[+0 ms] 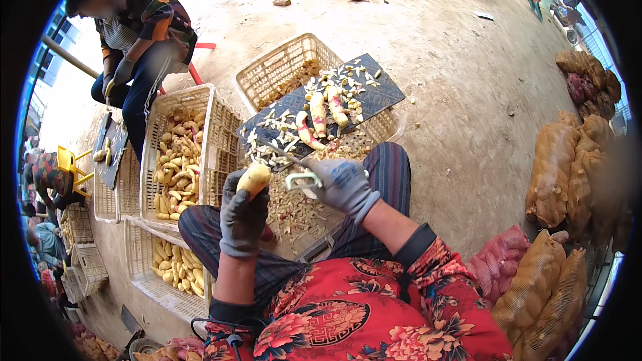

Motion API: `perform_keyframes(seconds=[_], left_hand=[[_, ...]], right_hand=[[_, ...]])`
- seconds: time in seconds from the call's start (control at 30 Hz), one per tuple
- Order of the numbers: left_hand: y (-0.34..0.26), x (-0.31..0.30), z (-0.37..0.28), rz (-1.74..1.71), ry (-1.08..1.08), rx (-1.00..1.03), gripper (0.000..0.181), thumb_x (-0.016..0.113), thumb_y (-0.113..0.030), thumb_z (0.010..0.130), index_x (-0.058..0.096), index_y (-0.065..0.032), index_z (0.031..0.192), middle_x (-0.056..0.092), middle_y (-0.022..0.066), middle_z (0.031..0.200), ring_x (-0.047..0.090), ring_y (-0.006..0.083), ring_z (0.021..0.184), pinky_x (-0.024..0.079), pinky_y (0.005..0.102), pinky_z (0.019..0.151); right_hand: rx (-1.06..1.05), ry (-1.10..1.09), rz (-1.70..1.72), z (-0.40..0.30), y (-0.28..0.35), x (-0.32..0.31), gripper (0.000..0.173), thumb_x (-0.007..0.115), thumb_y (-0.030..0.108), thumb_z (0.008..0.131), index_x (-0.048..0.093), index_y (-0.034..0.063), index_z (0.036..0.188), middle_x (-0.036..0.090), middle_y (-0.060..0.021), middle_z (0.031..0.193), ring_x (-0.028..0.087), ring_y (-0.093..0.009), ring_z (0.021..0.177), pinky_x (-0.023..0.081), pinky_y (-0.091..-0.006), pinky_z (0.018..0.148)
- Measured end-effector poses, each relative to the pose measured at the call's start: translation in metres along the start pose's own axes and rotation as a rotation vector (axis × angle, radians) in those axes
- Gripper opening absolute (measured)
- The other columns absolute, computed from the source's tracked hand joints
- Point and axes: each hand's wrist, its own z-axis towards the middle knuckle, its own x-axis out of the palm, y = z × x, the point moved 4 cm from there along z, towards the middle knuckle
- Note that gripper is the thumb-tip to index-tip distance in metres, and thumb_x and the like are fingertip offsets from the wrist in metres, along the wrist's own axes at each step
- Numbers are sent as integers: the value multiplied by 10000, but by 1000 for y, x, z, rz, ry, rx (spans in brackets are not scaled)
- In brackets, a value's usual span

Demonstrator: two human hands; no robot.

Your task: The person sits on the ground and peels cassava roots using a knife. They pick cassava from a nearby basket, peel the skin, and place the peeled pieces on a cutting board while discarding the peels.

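Observation:
My left hand (241,215), in a grey work glove, grips a peeled pale-yellow root (254,179), likely a sweet potato, with its end pointing up. My gloved right hand (343,185) is closed around a pale green peeler (304,180), and a knife (281,152) with a narrow dark blade juts from the same fist towards the board. Just beyond both hands a black board (376,77) lies across a plastic crate (281,57). Three partly peeled roots (318,113) with red-purple patches rest on it among cut ends and peel strips.
Peeled roots fill a crate (208,145) on the left; another crate (135,255) below holds more. A seated co-worker (145,35) handles a root at the upper left. Peelings (296,210) litter the floor between my knees. Full mesh sacks (551,170) line the right.

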Motion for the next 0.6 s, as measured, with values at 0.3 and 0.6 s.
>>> perform_keyframes(seconds=[0.3,0.6], left_hand=[[-11,-30,8,349,-257,20,519,675,43,770,489,-63,1243,597,73,1080,604,139,901,505,212,740],[-26,-19,9,673,-233,65,673,728,99,668,461,-40,1271,596,87,1075,592,179,999,494,278,867]], right_hand=[[836,-355,389,37,-227,27,284,638,222,788,661,-42,890,671,-118,746,629,-187,648,501,-326,612],[1057,-114,153,25,-288,50,407,569,326,825,641,-42,983,661,-255,895,644,-388,858,497,-416,754]])
